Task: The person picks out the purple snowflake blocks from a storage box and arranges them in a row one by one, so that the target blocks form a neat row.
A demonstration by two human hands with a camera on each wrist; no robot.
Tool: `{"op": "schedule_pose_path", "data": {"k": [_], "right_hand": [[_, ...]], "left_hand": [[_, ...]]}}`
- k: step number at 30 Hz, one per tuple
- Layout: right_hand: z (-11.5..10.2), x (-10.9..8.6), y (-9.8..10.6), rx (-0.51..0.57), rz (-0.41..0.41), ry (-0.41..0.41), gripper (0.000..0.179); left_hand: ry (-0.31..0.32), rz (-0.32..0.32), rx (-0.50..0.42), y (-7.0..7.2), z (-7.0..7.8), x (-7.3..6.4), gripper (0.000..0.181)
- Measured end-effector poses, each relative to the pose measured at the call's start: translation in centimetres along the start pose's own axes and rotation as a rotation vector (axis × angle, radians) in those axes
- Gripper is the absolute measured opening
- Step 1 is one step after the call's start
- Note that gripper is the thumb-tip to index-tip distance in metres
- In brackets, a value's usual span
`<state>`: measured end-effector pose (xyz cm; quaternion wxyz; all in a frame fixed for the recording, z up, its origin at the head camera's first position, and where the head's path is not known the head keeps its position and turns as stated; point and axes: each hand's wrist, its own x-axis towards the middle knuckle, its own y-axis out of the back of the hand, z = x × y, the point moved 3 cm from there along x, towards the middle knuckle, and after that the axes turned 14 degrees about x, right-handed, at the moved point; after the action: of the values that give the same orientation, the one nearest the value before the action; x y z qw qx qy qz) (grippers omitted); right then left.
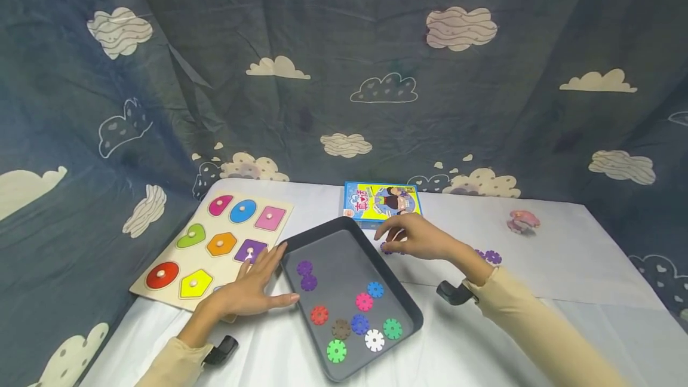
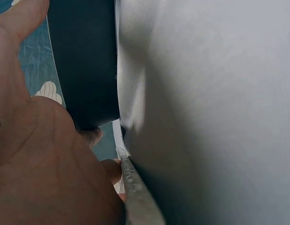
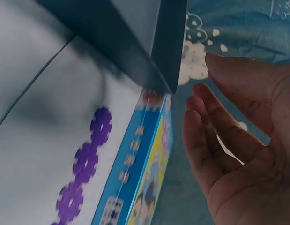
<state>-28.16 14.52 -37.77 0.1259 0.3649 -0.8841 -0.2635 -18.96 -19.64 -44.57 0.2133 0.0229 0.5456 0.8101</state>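
Observation:
A dark grey tray (image 1: 344,249) holds several notched plastic discs in mixed colours, among them a linked purple pair (image 1: 307,276). My left hand (image 1: 247,291) spreads its straight fingers along the tray's left side, the thumb reaching the rim. In the left wrist view, the palm (image 2: 46,159) lies beside the tray's outer wall (image 2: 86,61). Past the tray's right side, my right hand (image 1: 416,237) hovers with loosely bent fingers and nothing between them. A chain of purple discs (image 3: 85,162) lies on the white cloth below it, partly hidden by the hand in the head view.
A wooden shape puzzle board (image 1: 177,255) with knobbed pieces lies at the left, partly under my left hand. A blue and yellow card box (image 1: 384,199) stands behind the tray. Farther right are more purple discs (image 1: 491,257) and a pink toy (image 1: 522,221).

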Motion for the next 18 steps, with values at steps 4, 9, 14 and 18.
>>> {"op": "schedule_pose_path", "data": {"k": [4,9,14,18], "right_hand": [[-0.7,1.1,-1.1,-0.016,-0.037,0.014,0.024],[-1.4,2.4,-2.2,-0.03,-0.073,0.016,0.022],[-1.9,4.0,-3.4,-0.058,-0.118,0.061,0.019],[-2.2,5.4,-4.3,-0.071,-0.149,0.075,0.02]], "left_hand": [[0.005,-0.002,-0.005,0.0,0.0,-0.3,0.113],[0.01,-0.008,0.006,-0.1,0.0,-0.3,0.113],[0.016,-0.008,0.021,-0.1,-0.2,-0.2,0.113],[0.016,-0.005,0.011,0.0,-0.1,0.0,0.113]]}}
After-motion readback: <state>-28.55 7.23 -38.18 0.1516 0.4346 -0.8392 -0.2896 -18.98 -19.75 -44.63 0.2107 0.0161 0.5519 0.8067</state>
